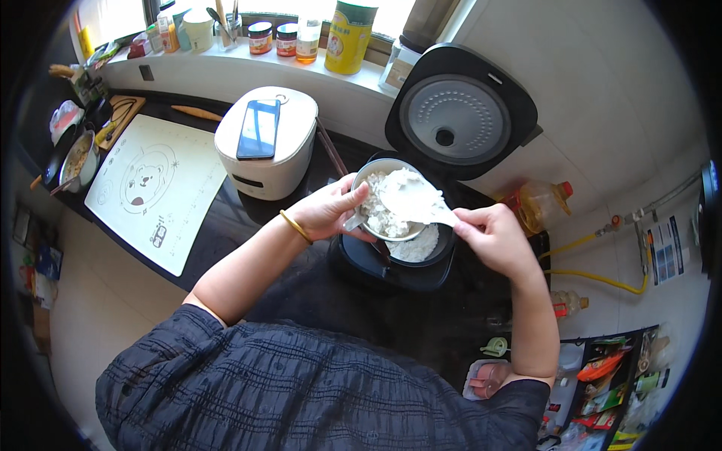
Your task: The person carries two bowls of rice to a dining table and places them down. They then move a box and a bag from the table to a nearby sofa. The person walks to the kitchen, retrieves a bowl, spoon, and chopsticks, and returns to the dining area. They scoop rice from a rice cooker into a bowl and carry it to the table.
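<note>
Left hand (pixel 325 210): fingers clasped on the bowl's rim, left of the cooker.
Right hand (pixel 492 237): fingers pinched on the paddle handle, at the cooker's right edge.
Bowl (pixel 383 199): metal, filled with rice, held over the cooker's pot.
Paddle (pixel 414 201): white, laid over the bowl.
Cooker (pixel 410 255): black, lid (pixel 460 113) raised behind.
Phone (pixel 259 129): laid on the white appliance (pixel 267 143) left of the cooker.

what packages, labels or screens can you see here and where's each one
Phone: dark blank screen, flat on the white appliance.
Tall tin: yellow, green top, on the windowsill.
Two jars: red labels, left of the tin.
Snack packets: colourful, lower right.
</note>
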